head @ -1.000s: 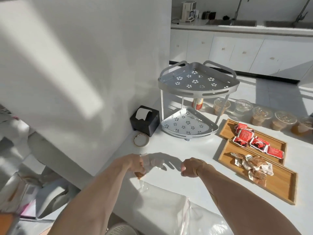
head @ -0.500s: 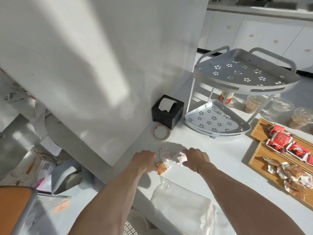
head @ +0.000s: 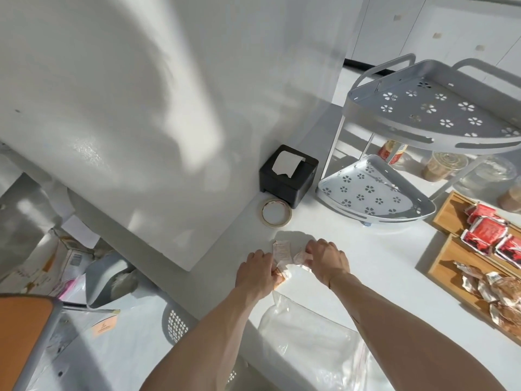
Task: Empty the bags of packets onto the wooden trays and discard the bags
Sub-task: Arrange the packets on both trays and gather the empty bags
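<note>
**Two hands now on the little bag**

Both of your hands have come closer together since a moment ago, and your head has tipped down and to the left. Your left hand [head: 258, 270] is closed around the crumpled small bag [head: 282, 256], and an orange-brown bit pokes out right by your fingers. Your right hand [head: 327, 259] is closed on the other end of that same bag. The bag sits on the white counter [head: 375, 249], just in front of the roll of tape [head: 276, 213].

A second ago your hands were apart, so it looks like you are bunching the bag up or pulling it open. I cannot tell if packets are inside it.

Off to your right, the wooden trays [head: 448, 215] already hold red packets [head: 485, 230] and brown packets [head: 496, 289]. A big clear bag [head: 313, 342] lies flat on the counter near you, between your arms.

Down by the counter edge on your left is a white basket [head: 174, 324] with holes. That may be where empty bags go, but I cannot be sure.
</note>
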